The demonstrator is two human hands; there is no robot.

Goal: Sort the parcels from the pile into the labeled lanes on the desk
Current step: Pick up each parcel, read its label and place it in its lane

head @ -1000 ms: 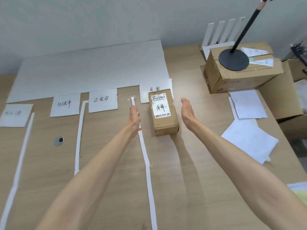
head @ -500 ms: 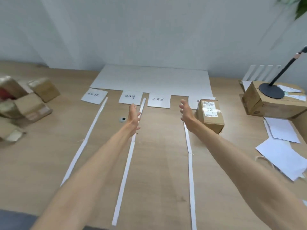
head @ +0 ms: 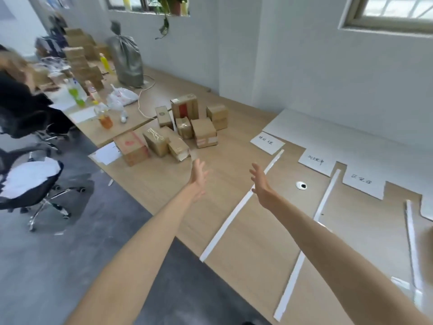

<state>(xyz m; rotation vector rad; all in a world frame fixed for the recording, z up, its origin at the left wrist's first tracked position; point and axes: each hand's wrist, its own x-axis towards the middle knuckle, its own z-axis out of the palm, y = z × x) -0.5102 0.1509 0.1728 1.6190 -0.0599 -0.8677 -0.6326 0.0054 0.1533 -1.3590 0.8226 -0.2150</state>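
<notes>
both arms extended over the desk point(head: 234, 148), bare forearms in view. left hand point(head: 198, 178): fingers straight and spread, palm turned inward, holding nothing, in the air just short of the pile. right hand point(head: 261, 184): fingers straight and spread, holding nothing, over the first white strip point(head: 241, 205). the two hands are apart from each other and touch no parcel.

pile of parcels point(head: 182, 127): brown cardboard boxes of mixed sizes, clustered on the left part of the desk, some taped, one with a red-printed face, one stacked on another at the back. none lies in the lanes that show.

lanes: three white strips run across the desk, the second strip point(head: 309, 233) and third strip point(head: 412, 242) to the right of the first. handwritten paper labels point(head: 267, 143) lie at the far ends of the lanes, in front of a white board point(head: 351, 137) lying flat by the wall; the writing is too blurred to read. a round cable grommet point(head: 301, 185) sits between the first and second strips.

surroundings: grey sack point(head: 126, 59), bottles and a plastic bag point(head: 121, 97) further along the desk; office chair point(head: 30, 181) on the floor at left; a person in dark clothing point(head: 16, 97) at the left edge
</notes>
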